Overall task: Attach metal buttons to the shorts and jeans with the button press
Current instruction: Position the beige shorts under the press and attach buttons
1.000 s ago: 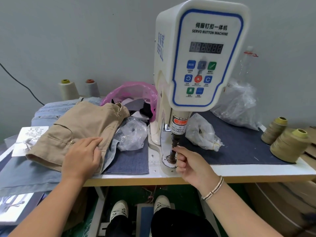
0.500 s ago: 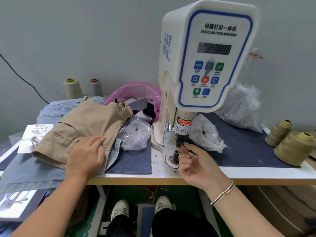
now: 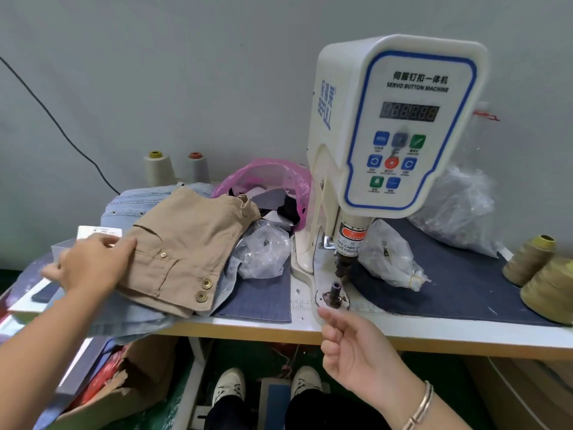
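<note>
Right fingers: loosely curled, holding nothing that shows; right hand (image 3: 356, 355) hangs at lower centre, just in front of the table (image 3: 434, 333) edge, apart from the press.
Left fingers: mostly straight, motion-blurred; left hand (image 3: 90, 268) lies flat on the left end of the shorts (image 3: 186, 243), pressing rather than pinching as far as the blur allows.
Shorts: tan, bunched at centre left on top of the jeans (image 3: 130, 209); two metal buttons (image 3: 204, 289) show near their lower right corner, and a smaller stud sits higher up.
Jeans: pale blue, under the shorts, mostly covered; I cannot tell whether they carry any button.
Die: lower die (image 3: 335, 291) stands bare at centre, nothing laid over it; the punch above is raised clear.
Press: white button press (image 3: 397, 125), upper right of centre, display lit.
Bags: clear plastic bags (image 3: 263, 249) lie to either side of the press base; contents are unclear.
Progress: the shorts look at least partly done; the jeans probably remain.
Next, likely: shift the shorts aside or bring the next garment onto the die.
</note>
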The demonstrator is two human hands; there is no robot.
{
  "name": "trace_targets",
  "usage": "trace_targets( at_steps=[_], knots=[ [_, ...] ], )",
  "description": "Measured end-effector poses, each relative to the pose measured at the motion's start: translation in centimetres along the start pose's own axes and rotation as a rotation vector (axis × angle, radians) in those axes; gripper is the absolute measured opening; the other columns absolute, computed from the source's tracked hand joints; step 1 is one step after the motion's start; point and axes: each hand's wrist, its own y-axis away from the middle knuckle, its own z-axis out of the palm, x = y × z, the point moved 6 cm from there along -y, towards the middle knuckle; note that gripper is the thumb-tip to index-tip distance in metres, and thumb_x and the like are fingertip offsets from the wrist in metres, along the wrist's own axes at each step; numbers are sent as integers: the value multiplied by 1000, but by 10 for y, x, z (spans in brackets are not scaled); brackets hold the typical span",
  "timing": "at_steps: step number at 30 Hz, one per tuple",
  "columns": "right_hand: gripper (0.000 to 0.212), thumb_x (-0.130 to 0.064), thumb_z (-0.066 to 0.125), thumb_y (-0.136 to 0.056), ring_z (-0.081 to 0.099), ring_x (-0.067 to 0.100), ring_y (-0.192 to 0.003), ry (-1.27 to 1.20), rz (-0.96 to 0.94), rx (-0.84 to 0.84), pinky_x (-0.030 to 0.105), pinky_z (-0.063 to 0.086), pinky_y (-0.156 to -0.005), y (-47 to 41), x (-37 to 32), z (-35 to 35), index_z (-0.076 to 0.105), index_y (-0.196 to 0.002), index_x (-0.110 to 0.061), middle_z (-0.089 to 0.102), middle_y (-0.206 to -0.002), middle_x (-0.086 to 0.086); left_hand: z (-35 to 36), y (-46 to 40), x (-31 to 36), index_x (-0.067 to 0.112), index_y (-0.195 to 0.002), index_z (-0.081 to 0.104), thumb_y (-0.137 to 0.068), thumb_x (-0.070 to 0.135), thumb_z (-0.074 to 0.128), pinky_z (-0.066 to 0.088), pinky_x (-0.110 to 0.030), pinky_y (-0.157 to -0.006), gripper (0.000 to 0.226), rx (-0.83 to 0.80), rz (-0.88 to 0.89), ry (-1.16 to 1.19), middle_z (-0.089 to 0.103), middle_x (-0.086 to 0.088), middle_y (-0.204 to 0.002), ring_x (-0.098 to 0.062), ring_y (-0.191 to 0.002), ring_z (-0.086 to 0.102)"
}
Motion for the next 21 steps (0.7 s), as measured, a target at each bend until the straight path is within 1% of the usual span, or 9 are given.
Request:
trace_targets(
  at_steps=[2, 5, 6, 8, 11, 14, 16, 18, 21],
  knots=[
    [34, -18, 68, -73, 43, 13, -42, 107, -37, 12, 22, 36, -40, 3, 2, 0, 65, -105, -6, 47, -58, 3, -12, 0, 20, 12, -98, 72, -77, 50, 53, 41, -42, -88, 47, 35, 226, 112, 68, -20, -99, -38, -101, 58],
    [14, -17, 58, -91, 50, 11, -49, 598, -178, -16, 23, 42, -47, 10, -6, 18, 67, -101, -12, 53, -59, -1, -36, 15, 69, 23, -88, 68, -91, 24, 67, 43, -15, -76, 4, -24, 524, 426, 71, -5, -94, 6, -81, 61],
    [13, -19, 54, -94, 54, 8, -53, 844, -280, -41, 22, 46, -52, 14, -13, 31, 67, -99, -19, 56, -60, -6, -44, 22, 87, 28, -85, 66, -91, 23, 67, 42, -6, -70, 7, -136, 582, 529, 70, 1, -91, 12, -75, 59],
    [18, -19, 53, -95, 58, 0, -72, 1203, -638, -135, 18, 49, -66, 28, -34, 65, 66, -96, -31, 61, -77, -13, -60, 44, 125, 31, -83, 69, -84, 34, 72, 47, -8, -67, 5, -485, 646, 728, 71, 9, -88, 6, -75, 62],
    [27, -2, 54, -92, 55, 3, -106, 1399, -1280, -338, 21, 46, -90, 64, -64, 122, 69, -103, -21, 62, -109, -11, -76, 83, 167, 24, -85, 72, -62, 49, 85, 55, -20, -62, 36, -981, 684, 811, 73, -1, -86, -11, -73, 68],
    [29, 1, 53, -89, 54, 23, -116, 1577, -1850, -369, 39, 42, -98, 96, -83, 161, 71, -108, -11, 64, -119, 4, -90, 111, 192, 18, -84, 72, -66, 34, 85, 55, -21, -60, 27, -1231, 750, 767, 70, -7, -80, -15, -67, 66],
    [29, -7, 52, -91, 49, 22, -116, 1694, -2031, -381, 37, 38, -99, 110, -90, 172, 70, -112, -14, 65, -117, 3, -101, 121, 202, 17, -81, 72, -76, 15, 66, 54, -20, -57, 8, -1326, 746, 777, 67, -5, -75, -13, -64, 65],
    [29, -10, 55, -90, 43, 19, -112, 1794, -2155, -275, 33, 32, -94, 120, -90, 175, 68, -115, -19, 65, -115, 1, -108, 128, 207, 16, -80, 71, -77, 9, 55, 53, -20, -56, 18, -1431, 737, 778, 65, -3, -72, -12, -63, 64],
    [14, -13, 62, -86, 43, 18, -101, 1772, -2298, -50, 32, 32, -84, 135, -87, 176, 71, -92, -21, 68, -99, -2, -113, 138, 213, 15, -82, 70, -74, 11, 58, 53, -21, -58, 15, -1529, 752, 781, 64, -3, -73, -13, -63, 63]
  ],
)
